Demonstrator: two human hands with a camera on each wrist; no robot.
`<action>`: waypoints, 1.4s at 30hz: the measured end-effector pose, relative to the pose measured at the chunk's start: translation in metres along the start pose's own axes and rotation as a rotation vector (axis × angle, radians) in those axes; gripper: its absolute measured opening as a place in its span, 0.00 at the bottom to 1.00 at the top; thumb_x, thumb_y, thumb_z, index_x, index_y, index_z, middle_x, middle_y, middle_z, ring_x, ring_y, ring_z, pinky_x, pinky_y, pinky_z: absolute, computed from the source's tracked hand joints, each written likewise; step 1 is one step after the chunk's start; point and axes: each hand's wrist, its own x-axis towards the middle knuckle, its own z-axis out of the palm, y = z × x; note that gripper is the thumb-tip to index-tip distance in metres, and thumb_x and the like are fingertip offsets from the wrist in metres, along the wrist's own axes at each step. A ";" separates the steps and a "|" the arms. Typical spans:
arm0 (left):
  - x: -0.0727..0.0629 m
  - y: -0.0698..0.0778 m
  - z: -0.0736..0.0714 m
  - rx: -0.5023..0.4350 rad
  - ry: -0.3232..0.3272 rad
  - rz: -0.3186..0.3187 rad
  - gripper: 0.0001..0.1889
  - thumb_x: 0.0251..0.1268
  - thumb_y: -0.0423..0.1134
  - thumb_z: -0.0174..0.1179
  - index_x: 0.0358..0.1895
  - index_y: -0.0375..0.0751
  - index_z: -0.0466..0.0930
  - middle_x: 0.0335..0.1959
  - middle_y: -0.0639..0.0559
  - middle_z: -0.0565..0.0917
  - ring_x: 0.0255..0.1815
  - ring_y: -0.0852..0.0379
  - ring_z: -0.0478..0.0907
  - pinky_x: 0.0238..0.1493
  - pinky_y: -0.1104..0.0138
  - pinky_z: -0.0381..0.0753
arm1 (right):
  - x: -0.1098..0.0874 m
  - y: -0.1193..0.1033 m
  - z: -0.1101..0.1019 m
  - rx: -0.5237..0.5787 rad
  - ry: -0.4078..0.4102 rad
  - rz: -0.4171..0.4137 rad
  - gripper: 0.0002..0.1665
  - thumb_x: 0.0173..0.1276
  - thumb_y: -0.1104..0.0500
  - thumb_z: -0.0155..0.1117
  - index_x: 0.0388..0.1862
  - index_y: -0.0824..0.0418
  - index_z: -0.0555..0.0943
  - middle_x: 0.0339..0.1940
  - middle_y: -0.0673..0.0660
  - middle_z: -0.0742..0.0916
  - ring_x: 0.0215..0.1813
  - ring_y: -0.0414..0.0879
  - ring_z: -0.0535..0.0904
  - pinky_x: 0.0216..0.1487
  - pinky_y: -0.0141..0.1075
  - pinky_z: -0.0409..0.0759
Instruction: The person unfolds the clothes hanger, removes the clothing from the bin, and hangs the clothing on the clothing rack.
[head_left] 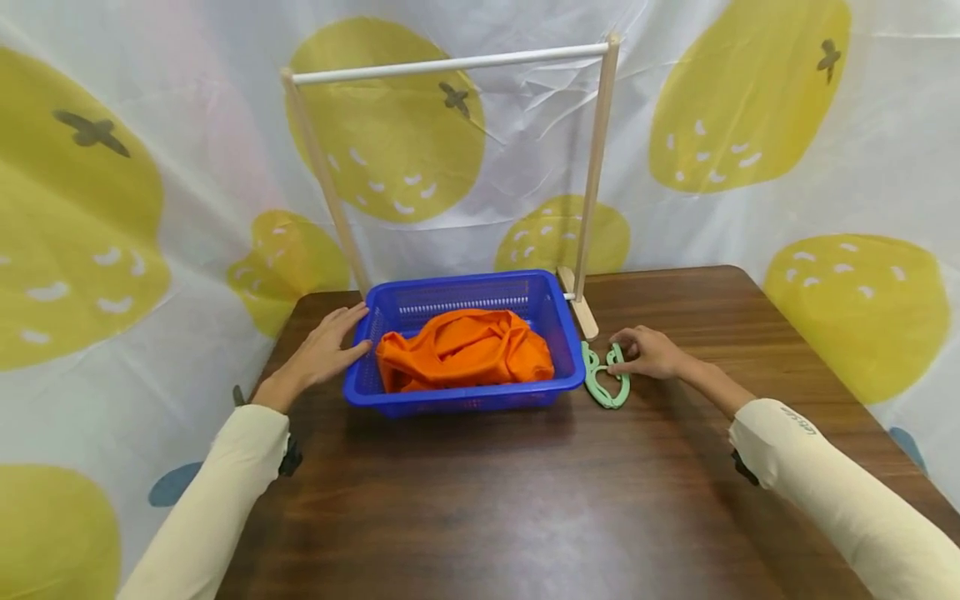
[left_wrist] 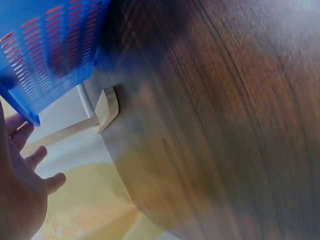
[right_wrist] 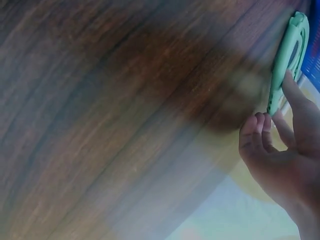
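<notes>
A blue perforated plastic basket [head_left: 465,398] holds a crumpled orange cloth [head_left: 465,350]. At the basket's left rim is my left hand [head_left: 322,346], its fingers extended and touching the edge; in the left wrist view the fingertips meet the basket's [left_wrist: 55,55] rim. To the right of the basket lies a light green folding clothes hanger [head_left: 606,392], folded into a compact loop. My right hand [head_left: 651,353] pinches the hanger's right side between thumb and fingers. The right wrist view shows the thumb against the green hanger [right_wrist: 285,60] and fingertips by its lower end.
Behind the basket stands a rack with wooden posts [head_left: 596,167] and a white crossbar [head_left: 450,65]; its right foot [head_left: 581,312] rests by the basket. All stands on a dark brown wooden table [head_left: 480,500]. A fruit-print curtain [head_left: 540,125] hangs behind.
</notes>
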 end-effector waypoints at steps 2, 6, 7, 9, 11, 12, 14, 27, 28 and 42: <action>0.001 0.000 0.002 0.011 -0.001 0.007 0.36 0.75 0.46 0.60 0.80 0.32 0.61 0.81 0.37 0.60 0.82 0.32 0.50 0.77 0.36 0.51 | -0.003 0.000 -0.005 0.019 -0.002 0.017 0.33 0.64 0.53 0.79 0.60 0.71 0.79 0.46 0.66 0.87 0.48 0.58 0.85 0.52 0.56 0.80; 0.007 0.000 0.003 0.029 0.004 0.026 0.37 0.75 0.47 0.59 0.80 0.33 0.61 0.81 0.37 0.61 0.82 0.32 0.51 0.77 0.37 0.51 | -0.005 0.001 -0.017 0.099 0.000 0.060 0.34 0.66 0.56 0.78 0.63 0.70 0.74 0.43 0.65 0.90 0.48 0.60 0.88 0.45 0.49 0.84; 0.008 0.001 0.003 0.032 0.007 0.029 0.37 0.75 0.47 0.59 0.80 0.33 0.61 0.81 0.38 0.61 0.82 0.32 0.51 0.77 0.37 0.50 | -0.005 0.000 -0.020 0.121 0.000 0.068 0.34 0.66 0.57 0.78 0.64 0.69 0.73 0.42 0.65 0.90 0.47 0.60 0.89 0.41 0.47 0.85; 0.009 0.001 0.001 0.037 0.012 0.030 0.36 0.75 0.47 0.59 0.80 0.33 0.61 0.81 0.38 0.61 0.82 0.33 0.51 0.78 0.37 0.50 | -0.005 -0.001 -0.024 0.170 -0.007 0.086 0.34 0.66 0.59 0.77 0.64 0.69 0.71 0.40 0.64 0.91 0.45 0.59 0.89 0.35 0.42 0.85; 0.008 0.002 0.000 0.038 0.010 0.025 0.36 0.76 0.47 0.59 0.80 0.33 0.61 0.81 0.37 0.61 0.82 0.32 0.51 0.78 0.37 0.50 | -0.005 -0.003 -0.026 0.208 -0.022 0.101 0.34 0.67 0.59 0.77 0.64 0.68 0.69 0.38 0.63 0.91 0.41 0.58 0.89 0.32 0.41 0.84; 0.007 0.002 0.000 0.036 0.006 0.020 0.36 0.76 0.47 0.59 0.80 0.32 0.61 0.81 0.37 0.61 0.82 0.32 0.51 0.77 0.37 0.50 | -0.005 -0.004 -0.027 0.226 -0.029 0.113 0.34 0.67 0.59 0.77 0.64 0.67 0.68 0.38 0.63 0.91 0.41 0.56 0.89 0.32 0.41 0.84; 0.005 0.002 0.000 0.034 -0.002 0.014 0.36 0.76 0.46 0.59 0.80 0.32 0.61 0.81 0.36 0.61 0.82 0.31 0.51 0.77 0.36 0.50 | -0.006 -0.006 -0.027 0.254 -0.041 0.117 0.34 0.67 0.60 0.76 0.64 0.66 0.67 0.38 0.63 0.91 0.41 0.55 0.89 0.32 0.42 0.84; 0.006 0.002 -0.003 0.050 0.006 0.023 0.35 0.75 0.46 0.60 0.78 0.30 0.64 0.80 0.35 0.63 0.81 0.31 0.53 0.77 0.38 0.52 | 0.003 -0.021 -0.057 0.206 -0.008 0.045 0.33 0.68 0.63 0.75 0.63 0.64 0.65 0.32 0.64 0.90 0.37 0.53 0.90 0.32 0.38 0.79; 0.006 0.002 -0.004 0.050 0.004 0.015 0.35 0.75 0.46 0.60 0.78 0.30 0.64 0.80 0.35 0.63 0.81 0.31 0.53 0.77 0.38 0.52 | 0.005 -0.024 -0.060 0.188 0.001 0.040 0.33 0.68 0.63 0.75 0.63 0.64 0.65 0.32 0.63 0.90 0.38 0.53 0.90 0.33 0.38 0.79; 0.009 0.013 -0.018 0.045 -0.015 -0.043 0.36 0.77 0.54 0.60 0.78 0.36 0.65 0.76 0.31 0.66 0.79 0.33 0.58 0.77 0.39 0.55 | 0.044 -0.056 -0.095 0.184 0.053 -0.002 0.33 0.70 0.65 0.73 0.64 0.65 0.63 0.31 0.64 0.90 0.29 0.51 0.87 0.28 0.37 0.78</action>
